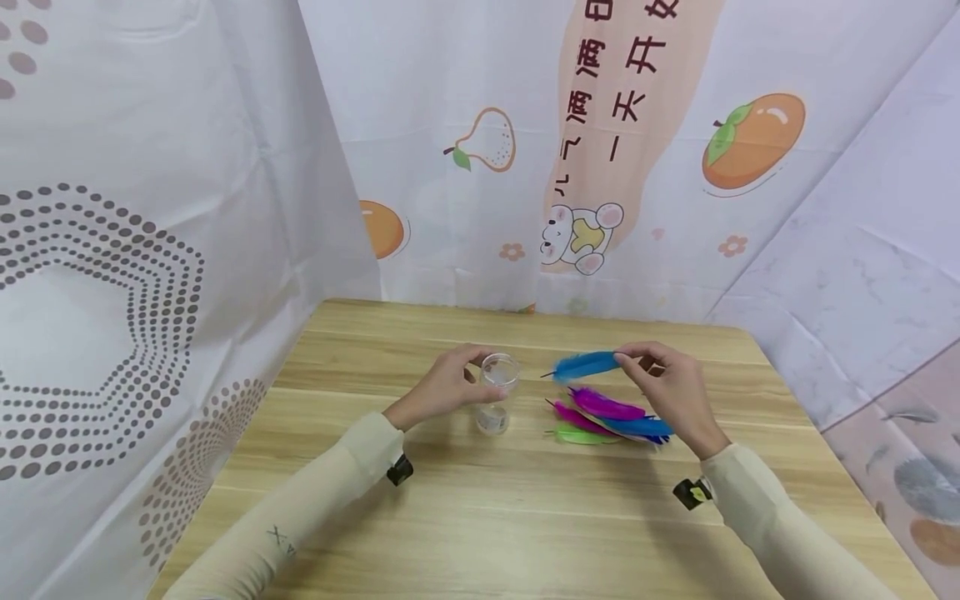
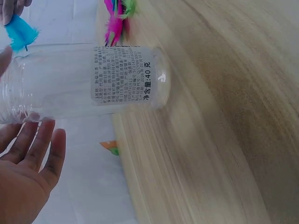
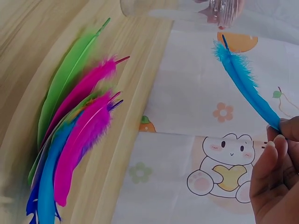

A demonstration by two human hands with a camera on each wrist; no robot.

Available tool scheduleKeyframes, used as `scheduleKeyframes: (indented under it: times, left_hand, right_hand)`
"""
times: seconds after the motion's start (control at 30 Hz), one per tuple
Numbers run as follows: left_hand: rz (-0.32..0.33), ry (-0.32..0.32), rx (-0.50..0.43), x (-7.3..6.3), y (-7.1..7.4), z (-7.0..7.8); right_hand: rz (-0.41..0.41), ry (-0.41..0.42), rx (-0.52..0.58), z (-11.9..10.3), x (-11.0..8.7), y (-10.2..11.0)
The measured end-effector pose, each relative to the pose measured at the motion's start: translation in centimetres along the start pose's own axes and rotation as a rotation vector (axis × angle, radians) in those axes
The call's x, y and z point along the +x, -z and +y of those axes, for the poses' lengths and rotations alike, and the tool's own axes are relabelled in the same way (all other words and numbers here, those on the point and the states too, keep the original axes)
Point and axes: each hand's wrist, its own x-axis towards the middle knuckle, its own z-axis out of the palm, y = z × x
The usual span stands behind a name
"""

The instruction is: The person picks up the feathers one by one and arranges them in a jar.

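Blue, magenta and green feathers (image 1: 609, 406), grey-dotted white cloth (image 1: 63, 325)

Left hand (image 1: 446, 385): it grips, with thumb and fingers held apart.
Right hand (image 1: 672, 392): its thumb and fingertips pinch together.
Arms (image 1: 315, 498): both are stretched forward, in pale long sleeves (image 1: 780, 533).

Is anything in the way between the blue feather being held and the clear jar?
Nothing visible stands between the blue feather, pinched in the right hand, and the clear jar. The other feathers lie lower, on the table.
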Motion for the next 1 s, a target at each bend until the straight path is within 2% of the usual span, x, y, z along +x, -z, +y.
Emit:
scheduleKeyframes:
  times: [0.1, 0.3, 0.5, 0.73, 1.0]
  left_hand:
    - [-0.006, 0.001, -0.01, 0.1, 0.0, 0.1]
    - [0.026, 0.01, -0.02, -0.2, 0.2, 0.2]
    - [0.026, 0.013, 0.005, 0.0, 0.1, 0.4]
    - [0.01, 0.027, -0.017, 0.0, 0.2, 0.4]
    - [0.027, 0.029, 0.016, 0.0, 0.1, 0.2]
  right_hand:
    - [-0.002, -0.006, 0.002, -0.3, 0.1, -0.1]
    - [-0.019, -0.013, 0.026, -1.1, 0.5, -0.7]
    - [-0.001, 0.011, 0.047, -1.5, 0.6, -0.9]
    - [-0.006, 0.027, 0.041, -2.0, 0.9, -1.1]
    - [0.007, 0.062, 0.068, -2.8, 1.6, -1.4]
